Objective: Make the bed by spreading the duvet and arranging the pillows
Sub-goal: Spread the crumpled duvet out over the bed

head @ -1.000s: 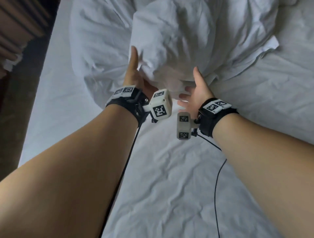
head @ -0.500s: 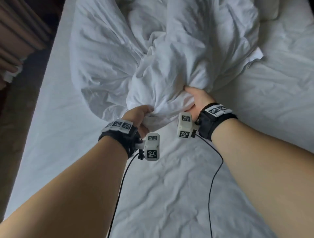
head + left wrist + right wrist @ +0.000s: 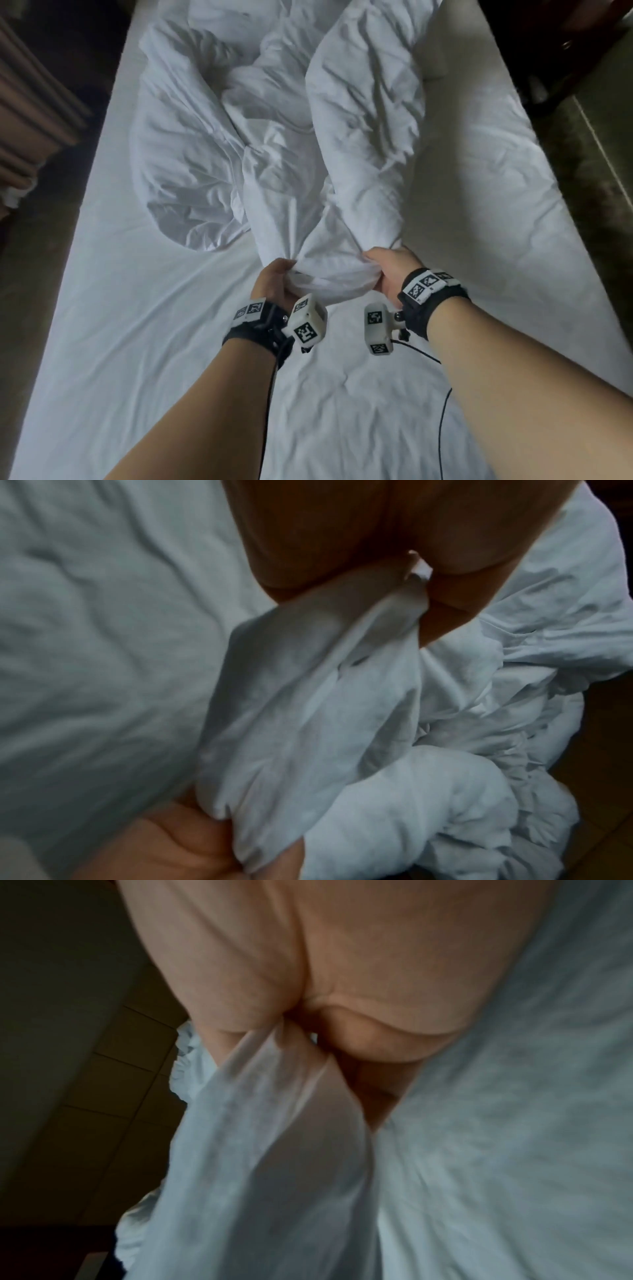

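A: Nearest to me, what's there?
B: My two forearms over the wrinkled white sheet (image 3: 144, 342) of the bed, black wrist straps with tag cubes, cables trailing.

A: Left grip?
B: My left hand (image 3: 274, 282) is curled tight round a bunched end of the white duvet (image 3: 212, 164). The left wrist view shows the cloth pinched between thumb and fingers (image 3: 441, 615).

A: Right grip?
B: My right hand (image 3: 390, 274) is clamped on the same bunch, just beside the left. The right wrist view shows fabric drawn into the fist.

A: Where's the duvet?
B: On the bed, crumpled in a heap, necked down to a twisted rope at my hands. It sits toward the far end, mid-bed.

A: Pillows?
B: Can't tell.

A: Beyond?
B: Dark floor (image 3: 603, 192) to the right, brown curtain (image 3: 30, 113) at left.
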